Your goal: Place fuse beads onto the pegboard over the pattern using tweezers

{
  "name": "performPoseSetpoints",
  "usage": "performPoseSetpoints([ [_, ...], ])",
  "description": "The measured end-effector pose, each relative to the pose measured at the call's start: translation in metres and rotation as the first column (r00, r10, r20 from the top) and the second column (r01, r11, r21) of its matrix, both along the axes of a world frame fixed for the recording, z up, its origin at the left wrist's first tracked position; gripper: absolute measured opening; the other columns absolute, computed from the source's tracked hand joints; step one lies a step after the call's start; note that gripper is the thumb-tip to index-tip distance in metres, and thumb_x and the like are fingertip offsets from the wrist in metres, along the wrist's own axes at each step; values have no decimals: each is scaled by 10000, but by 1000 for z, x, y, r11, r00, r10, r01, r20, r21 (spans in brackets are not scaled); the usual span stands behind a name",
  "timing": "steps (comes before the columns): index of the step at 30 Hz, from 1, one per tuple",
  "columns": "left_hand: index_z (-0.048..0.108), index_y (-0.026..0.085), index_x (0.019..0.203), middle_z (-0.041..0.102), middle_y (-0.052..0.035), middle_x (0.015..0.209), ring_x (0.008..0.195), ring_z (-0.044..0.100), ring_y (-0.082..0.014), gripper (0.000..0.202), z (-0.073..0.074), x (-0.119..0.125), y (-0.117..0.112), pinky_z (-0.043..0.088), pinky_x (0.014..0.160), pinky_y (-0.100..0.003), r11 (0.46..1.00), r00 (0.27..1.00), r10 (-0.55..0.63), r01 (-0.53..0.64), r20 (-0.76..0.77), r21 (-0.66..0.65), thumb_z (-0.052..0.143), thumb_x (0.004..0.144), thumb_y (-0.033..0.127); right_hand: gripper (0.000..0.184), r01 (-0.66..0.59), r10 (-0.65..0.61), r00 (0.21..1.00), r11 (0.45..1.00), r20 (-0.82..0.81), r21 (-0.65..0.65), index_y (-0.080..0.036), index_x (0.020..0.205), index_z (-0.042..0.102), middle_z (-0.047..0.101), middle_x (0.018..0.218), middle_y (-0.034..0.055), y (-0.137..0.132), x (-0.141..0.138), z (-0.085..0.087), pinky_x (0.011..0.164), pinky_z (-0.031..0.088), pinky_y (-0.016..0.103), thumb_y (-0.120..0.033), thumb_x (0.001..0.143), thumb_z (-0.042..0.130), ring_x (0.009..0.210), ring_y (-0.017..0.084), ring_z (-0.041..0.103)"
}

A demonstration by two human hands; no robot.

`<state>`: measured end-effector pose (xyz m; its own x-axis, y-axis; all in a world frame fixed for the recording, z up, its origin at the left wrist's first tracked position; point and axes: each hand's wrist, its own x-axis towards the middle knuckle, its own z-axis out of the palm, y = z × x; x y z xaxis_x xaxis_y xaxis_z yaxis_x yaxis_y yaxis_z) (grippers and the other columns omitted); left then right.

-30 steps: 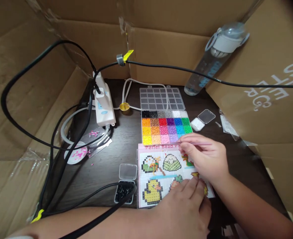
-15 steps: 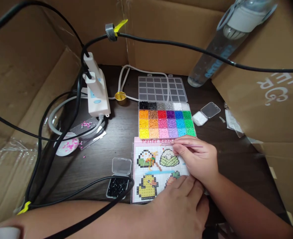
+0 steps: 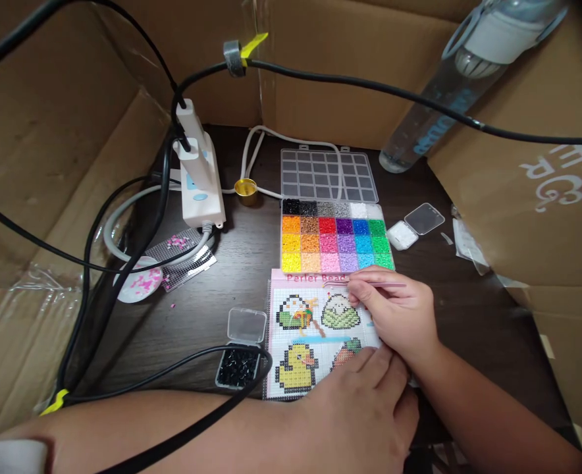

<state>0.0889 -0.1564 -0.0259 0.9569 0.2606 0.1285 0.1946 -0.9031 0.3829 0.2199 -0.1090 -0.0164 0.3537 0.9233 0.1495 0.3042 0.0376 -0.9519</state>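
Observation:
My right hand [image 3: 403, 317] pinches a pair of pink tweezers [image 3: 386, 285], their tips pointing left over the pink heading of the bead pattern sheet [image 3: 282, 338]. Across the lower right of that sheet lies my left hand [image 3: 357, 405], its fingers stretched out and partly covering a carrot-like design. Printed on the sheet are pixel figures, among them a yellow duck [image 3: 298, 368]. Loose colored pieces are scattered around the upper left figure. Whether the tweezer tips hold a bead is too small to tell.
Behind the sheet sits a sorted bead box [image 3: 338, 236]. Small cases of black beads [image 3: 239, 365] and white beads [image 3: 402, 234] flank it. A power strip [image 3: 203, 197], gold cup [image 3: 246, 189] and bottle [image 3: 434, 118] stand farther back. A black cable [image 3: 197, 428] crosses my left forearm.
The whole view has shifted slightly, so things appear a little farther right. My right hand and the tweezers stay almost in place over the heading; my left hand keeps lying on the sheet.

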Motion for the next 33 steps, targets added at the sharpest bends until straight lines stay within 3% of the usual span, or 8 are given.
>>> performPoseSetpoints([
  [15, 582, 117, 1163, 518, -168, 1286, 1239, 468, -306, 344, 3, -1, 3, 417, 976, -424, 1000, 1000, -5, 5, 13, 3, 395, 950, 314, 111, 13, -13, 1000, 1000, 26, 21, -196, 689, 752, 701, 645, 11, -1, 2, -2, 437, 535, 199, -146, 773, 699, 519, 111, 633],
  [23, 583, 109, 1159, 528, -175, 1264, 1223, 471, -321, 337, 1, -1, 1, 421, 954, -439, 1000, 999, -15, 15, 30, 0, 393, 951, 293, 102, -9, 8, 998, 1000, 66, 17, -218, 723, 765, 733, 697, 3, -2, 3, -7, 531, 558, 182, -136, 768, 724, 612, 108, 670],
  [33, 596, 99, 1183, 527, -182, 1285, 1232, 465, -325, 376, 3, -2, 3, 416, 975, -452, 1000, 999, -12, 12, 34, 5, 410, 957, 336, 106, 0, 0, 999, 1000, 48, -1, -212, 703, 758, 709, 648, -5, -3, 3, -5, 480, 542, 169, -143, 773, 718, 534, 93, 640],
])
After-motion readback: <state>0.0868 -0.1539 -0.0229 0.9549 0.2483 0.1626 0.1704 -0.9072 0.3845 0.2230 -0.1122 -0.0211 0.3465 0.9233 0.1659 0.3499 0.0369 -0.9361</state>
